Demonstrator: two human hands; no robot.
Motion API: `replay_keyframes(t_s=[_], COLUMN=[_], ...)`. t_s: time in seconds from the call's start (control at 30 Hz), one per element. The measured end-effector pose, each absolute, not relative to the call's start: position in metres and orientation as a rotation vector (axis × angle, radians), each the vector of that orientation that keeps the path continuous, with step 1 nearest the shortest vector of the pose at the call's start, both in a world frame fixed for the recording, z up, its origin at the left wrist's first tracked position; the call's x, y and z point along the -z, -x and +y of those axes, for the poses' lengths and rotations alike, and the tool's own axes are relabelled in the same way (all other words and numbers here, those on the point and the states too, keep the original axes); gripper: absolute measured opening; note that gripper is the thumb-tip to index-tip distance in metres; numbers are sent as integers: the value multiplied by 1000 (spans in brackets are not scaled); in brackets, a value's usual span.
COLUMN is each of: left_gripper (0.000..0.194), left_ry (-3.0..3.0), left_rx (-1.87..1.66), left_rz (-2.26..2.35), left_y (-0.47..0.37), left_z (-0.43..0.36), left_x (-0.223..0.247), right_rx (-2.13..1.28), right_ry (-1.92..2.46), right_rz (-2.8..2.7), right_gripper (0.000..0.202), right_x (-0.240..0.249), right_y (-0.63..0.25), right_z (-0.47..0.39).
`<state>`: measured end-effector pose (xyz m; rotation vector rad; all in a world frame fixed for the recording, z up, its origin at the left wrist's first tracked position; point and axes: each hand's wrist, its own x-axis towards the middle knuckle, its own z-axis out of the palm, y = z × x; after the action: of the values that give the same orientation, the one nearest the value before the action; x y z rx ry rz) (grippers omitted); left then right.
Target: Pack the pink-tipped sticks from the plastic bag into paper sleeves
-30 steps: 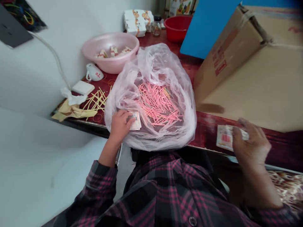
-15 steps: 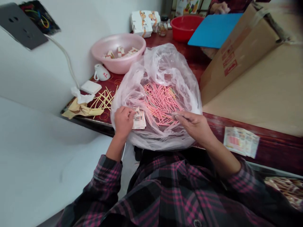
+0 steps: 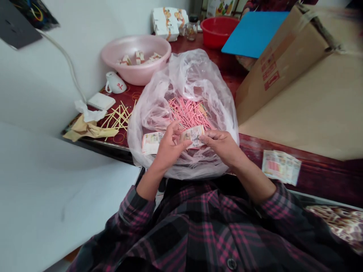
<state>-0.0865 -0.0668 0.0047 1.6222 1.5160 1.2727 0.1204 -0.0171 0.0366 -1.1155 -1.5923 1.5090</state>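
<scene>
Left hand (image 3: pixel 170 148) has shifted beside right hand (image 3: pixel 221 146), each grip pinching one printed slip (image 3: pixel 195 135), edges partly hidden.

To your left stands a plain whitish wall (image 3: pixel 93 22), where a grey socket plate (image 3: pixel 18 28) sits beside an opening with coloured wires (image 3: pixel 36 14), and a pale cable (image 3: pixel 67 58) runs down. A dark red tabletop (image 3: pixel 320 172) stretches before you under soft light.

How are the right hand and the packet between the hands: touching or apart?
Touching: the head view shows the right hand gripping one end of the packet.
</scene>
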Motion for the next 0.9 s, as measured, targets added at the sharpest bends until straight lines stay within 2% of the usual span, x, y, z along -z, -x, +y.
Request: replay_keyframes(t_s=[0.07, 0.17, 0.33, 0.47, 0.57, 0.7, 0.9], left_gripper=[71, 66, 36, 20, 16, 22, 21], left_ry=[-1580, -1603, -1497, -1560, -1758, -2137, -2327], left_rx=[-1213, -1181, -1110, -1121, -1113, -901, -638], left_rz=[1456, 1424, 1298, 1411, 1521, 1502, 1527], left_y=[93, 99, 102, 111, 117, 112, 105], left_z=[-66, -69, -82, -89, -88, -79, -73], left_x=[-9, -18, -21, -14, -12, -8, 6], right_rx=[-1511, -1514, -1435, -1367, -1128, -672, -329], right_ry=[1058, 983, 1016, 1008, 988, 1046, 1034], right_rz=[-1621, -1668, -1797, -2023, -2191, -2487, -2886], right_gripper=[39, 38, 41, 48, 47, 20, 27], right_x=[-39, -38, -30, -29, -33, -31, -23], right_y=[-121, -120, -119, -114, -104, -79, -54], right_z=[-20, -25, -31, -17, 7, 34, 41])
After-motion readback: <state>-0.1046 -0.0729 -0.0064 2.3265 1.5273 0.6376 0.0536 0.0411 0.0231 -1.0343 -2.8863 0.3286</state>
